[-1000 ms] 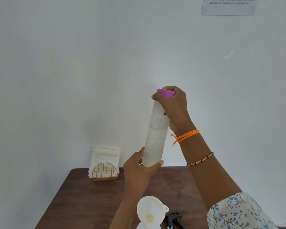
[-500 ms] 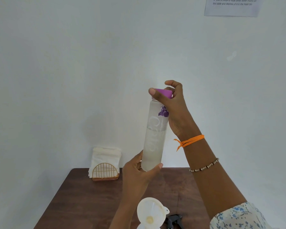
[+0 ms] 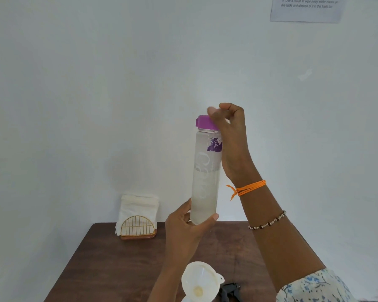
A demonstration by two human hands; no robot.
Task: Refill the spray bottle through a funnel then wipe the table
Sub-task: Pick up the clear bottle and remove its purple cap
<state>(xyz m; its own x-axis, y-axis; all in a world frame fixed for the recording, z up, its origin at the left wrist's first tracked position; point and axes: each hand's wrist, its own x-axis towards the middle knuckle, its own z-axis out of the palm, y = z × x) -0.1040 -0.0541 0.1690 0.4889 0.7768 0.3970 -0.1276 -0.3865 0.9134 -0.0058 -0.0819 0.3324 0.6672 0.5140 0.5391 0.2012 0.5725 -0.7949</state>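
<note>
Standing behind everything, the table carries the funnel at its near edge, seated in what is judged to be the spray bottle, mostly out of view. Above it, the water bottle is held upright; the left hand grips its base. The right hand, wrapped over the purple cap a second ago, has shifted to the cap's side, fingers curled against it. Judgement: unscrewing is under way; pouring has not begun.
</note>
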